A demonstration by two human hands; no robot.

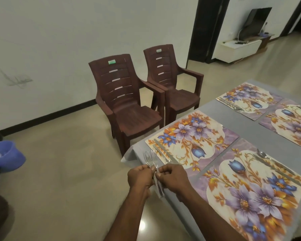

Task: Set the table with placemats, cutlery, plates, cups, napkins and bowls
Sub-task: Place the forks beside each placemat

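We stand at the corner of the table [205,108], which is covered in a grey cloth, and hold a small bunch of forks [151,158] over its edge. Our left hand [140,177] is curled around the fork handles, and our right hand [172,176] pinches the same bunch from the other side, thumb and fingers closed on the metal, tines pointing away from us. Four flowered placemats lie on the cloth in two pairs. On the near left placemat [193,138] a knife [161,150] and what looks like a spoon lie along the edge closest to the forks. The near right placemat [255,188] carries a spoon [261,154] and a knife [285,174] along its far side. The two far placemats [250,100] also carry cutlery, too small to name. Two brown plastic chairs [127,101] stand beside the table against the wall, and a blue bucket [5,156] sits at the left.
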